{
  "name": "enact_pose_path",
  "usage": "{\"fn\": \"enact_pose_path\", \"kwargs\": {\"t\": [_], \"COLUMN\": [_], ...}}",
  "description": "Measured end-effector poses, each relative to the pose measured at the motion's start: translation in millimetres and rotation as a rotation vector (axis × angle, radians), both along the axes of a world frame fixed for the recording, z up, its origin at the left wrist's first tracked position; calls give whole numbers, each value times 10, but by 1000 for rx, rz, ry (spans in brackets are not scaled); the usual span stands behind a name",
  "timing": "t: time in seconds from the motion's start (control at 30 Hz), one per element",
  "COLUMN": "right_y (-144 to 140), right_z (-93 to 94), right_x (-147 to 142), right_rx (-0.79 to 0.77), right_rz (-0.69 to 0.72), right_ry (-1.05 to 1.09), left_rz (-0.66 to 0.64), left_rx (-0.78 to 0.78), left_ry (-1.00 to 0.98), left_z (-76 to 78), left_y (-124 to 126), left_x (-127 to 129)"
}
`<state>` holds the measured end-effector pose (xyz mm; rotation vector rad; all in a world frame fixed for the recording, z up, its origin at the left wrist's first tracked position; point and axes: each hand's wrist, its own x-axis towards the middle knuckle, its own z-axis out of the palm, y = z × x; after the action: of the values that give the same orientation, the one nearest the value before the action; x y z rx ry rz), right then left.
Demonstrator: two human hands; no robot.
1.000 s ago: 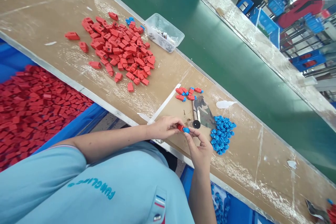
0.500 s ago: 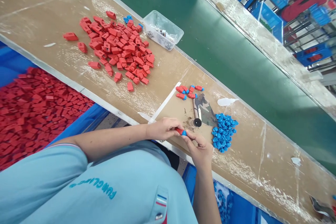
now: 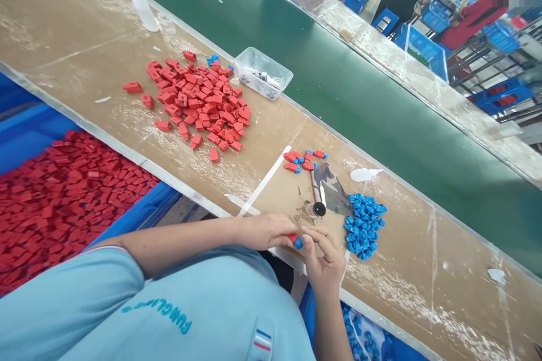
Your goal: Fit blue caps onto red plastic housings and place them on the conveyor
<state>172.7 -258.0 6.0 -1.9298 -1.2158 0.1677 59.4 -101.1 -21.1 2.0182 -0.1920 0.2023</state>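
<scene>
Where both hands meet, left hand point(image 3: 271, 231) and right hand point(image 3: 324, 259) pinch the red-and-blue part point(image 3: 295, 241), keeping loose blue caps point(image 3: 364, 225) within reach.

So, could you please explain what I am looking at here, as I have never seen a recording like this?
There is no machine: a person in a light blue shirt works with bare hands, filmed by a camera on their head that looks down. The left hand and right hand together pinch a small red and blue piece at the near edge of a brown workbench. On the bench lie a pile of red pieces, a pile of blue caps, a few joined red and blue pieces and a clear tub. A green belt runs behind. A blue bin of red pieces stands at the left.
</scene>
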Motion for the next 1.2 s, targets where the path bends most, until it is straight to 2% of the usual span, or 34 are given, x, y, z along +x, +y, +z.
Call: {"fn": "enact_pose_path", "kwargs": {"t": [0.1,0.17,0.3,0.43,0.5,0.57,0.7,0.77,0.83,0.9,1.0,1.1,1.2], "right_y": [57,97,144,140,89,-17,-351,-507,-618,-682,-729,-749,-745], "right_z": [63,89,91,108,133,149,50,-57,-160,-232,-274,-287,-303], "right_x": [-127,-206,-277,-251,-183,-60,312,487,604,655,662,684,723], "right_rx": [63,53,27,-29,-24,-1,-54,-149,-203,-213,-206,-223,-262], "right_rz": [130,210,262,316,300,168,-426,-594,-619,-583,-547,-577,-561], "right_ry": [-90,-57,39,57,74,81,-31,-100,-160,-182,-192,-258,-277], "left_rz": [-102,-133,-139,-183,-176,-69,301,424,530,614,645,680,874], "left_rx": [-32,-99,-209,-164,-100,11,231,265,258,240,256,327,421], "left_ry": [-7,-24,-48,-72,-46,30,208,228,196,136,63,70,168], "left_z": [16,18,50,136,167,173,102,43,-6,-28,-11,43,118], "left_y": [-121,-191,-247,-189,-109,3,268,372,426,432,411,470,641], "left_x": [-18,-25,-35,-6,39,107,286,382,460,493,427,214,-142]}}
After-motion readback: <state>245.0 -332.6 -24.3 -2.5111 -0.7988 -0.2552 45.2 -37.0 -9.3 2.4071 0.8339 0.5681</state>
